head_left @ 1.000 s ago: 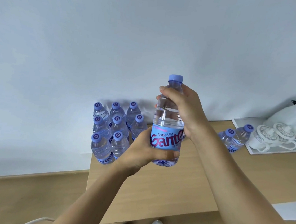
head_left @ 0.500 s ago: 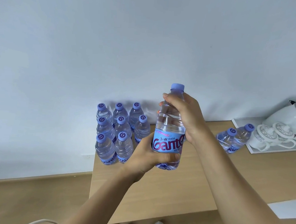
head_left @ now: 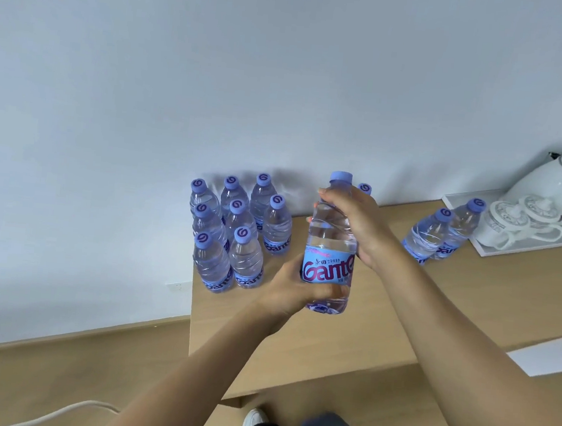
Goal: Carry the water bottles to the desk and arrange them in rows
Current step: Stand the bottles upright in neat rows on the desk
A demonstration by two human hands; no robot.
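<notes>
On the table's (head_left: 345,349) far left eight bottles (head_left: 236,232) stand in rows, while both hands' grip, left hand (head_left: 294,291) and right hand (head_left: 357,225), holds another bottle (head_left: 330,252) unplaced, two bottles (head_left: 439,233) waiting right.

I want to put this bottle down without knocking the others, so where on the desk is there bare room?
Bare wood lies between the arranged bottles at the desk's left back corner and the pair of bottles beside the white tray, and along the whole near edge. The held bottle, gripped by the left hand and right hand, hangs over that gap. The left corner and tray side are crowded.
</notes>
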